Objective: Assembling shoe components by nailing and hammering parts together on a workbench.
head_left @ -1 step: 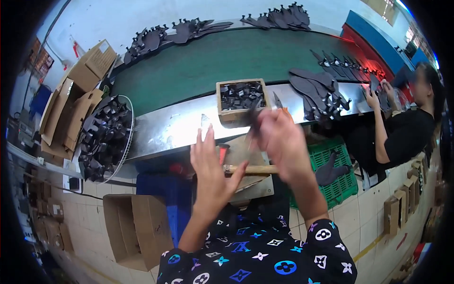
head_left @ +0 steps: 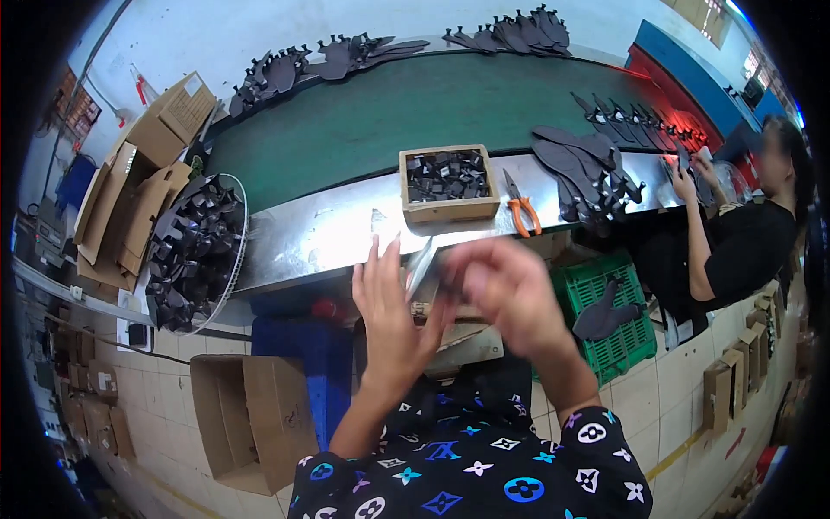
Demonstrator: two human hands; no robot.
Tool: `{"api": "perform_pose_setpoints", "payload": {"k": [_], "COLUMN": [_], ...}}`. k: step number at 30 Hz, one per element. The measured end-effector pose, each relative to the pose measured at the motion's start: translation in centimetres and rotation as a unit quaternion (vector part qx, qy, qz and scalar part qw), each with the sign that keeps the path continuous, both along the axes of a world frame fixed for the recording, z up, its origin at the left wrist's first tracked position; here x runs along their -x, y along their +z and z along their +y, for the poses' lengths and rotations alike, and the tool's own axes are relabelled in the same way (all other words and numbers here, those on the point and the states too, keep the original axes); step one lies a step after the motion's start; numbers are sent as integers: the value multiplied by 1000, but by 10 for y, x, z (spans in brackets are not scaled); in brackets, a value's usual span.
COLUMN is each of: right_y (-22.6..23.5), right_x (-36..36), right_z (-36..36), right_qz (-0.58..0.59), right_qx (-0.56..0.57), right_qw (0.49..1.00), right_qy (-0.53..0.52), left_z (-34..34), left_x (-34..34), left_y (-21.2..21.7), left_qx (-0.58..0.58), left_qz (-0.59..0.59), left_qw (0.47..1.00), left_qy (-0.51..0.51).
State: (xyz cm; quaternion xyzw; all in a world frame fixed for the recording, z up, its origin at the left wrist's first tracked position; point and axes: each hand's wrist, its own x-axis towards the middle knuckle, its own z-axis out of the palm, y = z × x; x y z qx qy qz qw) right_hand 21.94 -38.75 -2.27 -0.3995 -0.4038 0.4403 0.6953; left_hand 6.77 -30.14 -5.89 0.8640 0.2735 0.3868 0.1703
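My left hand is raised over the bench's front edge, its fingers stretched upward and its thumb apart. A pale, shiny flat piece stands beside its fingers; what supports it is unclear. My right hand, blurred by motion, has its fingers curled at a small dark piece between the two hands. Beyond them, a wooden box holds many small black parts. Pliers with orange handles lie on the metal bench right of the box. Part of a wooden handle shows behind my hands.
A round wire basket of black parts stands left, near cardboard boxes. Dark flat pieces lie on the bench at right, with more along the green belt. A green crate and a co-worker are right.
My right hand has come down from the wooden box toward my left hand, uncovering the pliers. The pale flat piece now shows between the hands.
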Motion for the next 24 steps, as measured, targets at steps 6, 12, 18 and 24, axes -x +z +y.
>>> {"api": "perform_pose_setpoints", "payload": {"k": [6,12,18,24], "right_y": [-125,-217,-263,-227], "right_x": [-8,-46,-14,13], "right_z": [-12,-92,-193,-196], "right_qz": [-531,-472,-337,146], "right_qx": [50,291,265,249], "right_qw": [809,788,823,900], "right_qy": [-248,-268,-371,-326], "left_z": [1,13,21,152], "left_x": [26,8,-18,-141], "left_y": [7,-37,-87,-53], "left_qx": [238,311,46,-117], "left_qz": [-209,-127,157,105], "left_qw": [948,941,982,988], "left_qy": [26,-50,96,-9]}}
